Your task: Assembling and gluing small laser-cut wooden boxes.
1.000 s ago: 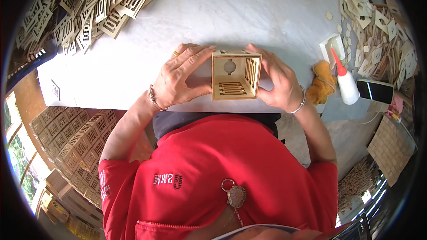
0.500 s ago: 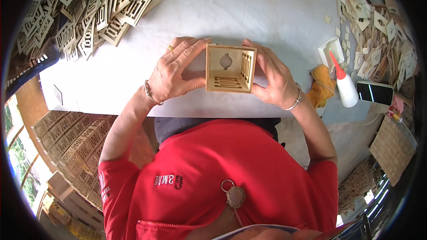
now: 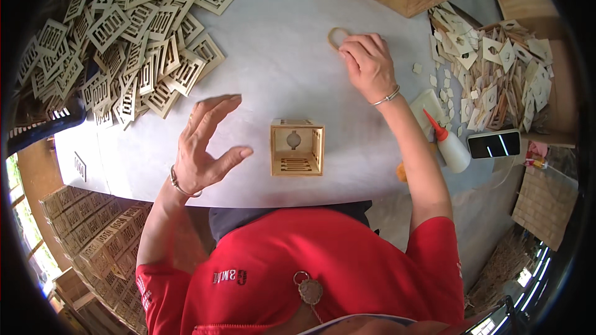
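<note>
An open-fronted wooden box with slotted walls and a round cut-out at its inner end stands alone on the table, with neither hand touching it. To its left is my left hand, open and empty, thumb apart from the fingers. Farther off, my right hand reaches over the table with thumb and fingers pinched at the edge of a tan rubber band. Part of the band is hidden behind the fingertips.
Slotted wooden panels are heaped at the far left. A wooden tray of rubber bands stands at the back. On the right are thin wood pieces, a glue bottle and a phone. Stacked boxes stand lower left.
Both hands have let go of the wooden box. My right hand has gone forward to the rubber band, while my left has drawn away leftward and opened. The view has shifted.
</note>
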`<state>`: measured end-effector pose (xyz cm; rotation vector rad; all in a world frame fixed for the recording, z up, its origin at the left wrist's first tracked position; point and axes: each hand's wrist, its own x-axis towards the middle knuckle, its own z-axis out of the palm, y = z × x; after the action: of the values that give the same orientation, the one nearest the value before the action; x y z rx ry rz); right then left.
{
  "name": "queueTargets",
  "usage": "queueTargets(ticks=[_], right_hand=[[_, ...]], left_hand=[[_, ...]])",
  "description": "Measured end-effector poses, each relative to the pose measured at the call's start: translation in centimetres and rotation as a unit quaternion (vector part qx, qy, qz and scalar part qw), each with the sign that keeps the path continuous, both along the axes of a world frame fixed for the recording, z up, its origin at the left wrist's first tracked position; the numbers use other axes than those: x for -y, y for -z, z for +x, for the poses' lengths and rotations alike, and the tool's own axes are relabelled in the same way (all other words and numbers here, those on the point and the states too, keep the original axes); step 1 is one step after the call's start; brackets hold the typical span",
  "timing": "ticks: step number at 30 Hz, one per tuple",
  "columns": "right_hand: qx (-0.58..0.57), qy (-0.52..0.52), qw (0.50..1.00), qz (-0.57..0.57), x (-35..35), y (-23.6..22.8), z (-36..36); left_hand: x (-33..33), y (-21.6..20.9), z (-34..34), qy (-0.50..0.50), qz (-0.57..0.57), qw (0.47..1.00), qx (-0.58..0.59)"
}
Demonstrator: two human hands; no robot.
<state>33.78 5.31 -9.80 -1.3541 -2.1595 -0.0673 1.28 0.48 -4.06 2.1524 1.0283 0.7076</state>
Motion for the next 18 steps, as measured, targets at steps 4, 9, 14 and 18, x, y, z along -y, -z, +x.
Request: queueTargets(ticks=[4,9,14,18], right_hand=[[-0.192,-0.024,0.977,-0.089,1.7,-3.4,-2.4],[-0.37,-0.133,0.886,-0.244,4.6,-10.2,-6.0],[-0.302,-0.176,0.899,-0.264,6.4,-12.3,-4.8],[-0.09,-0.165,0.972,-0.139,7.6,-11.8,-3.2]], left_hand=[[-1.8,-2.7,2.4,-0.02,-0.001,0.996,0.091],[-3.0,-4.4,7.1,0.047,-0.029,0.983,0.175],[-0.4,-5.3,6.2,0.106,-0.45,0.78,0.422],[-1.0,-6.5,3.8,0.064,-0.087,0.984,0.141]])
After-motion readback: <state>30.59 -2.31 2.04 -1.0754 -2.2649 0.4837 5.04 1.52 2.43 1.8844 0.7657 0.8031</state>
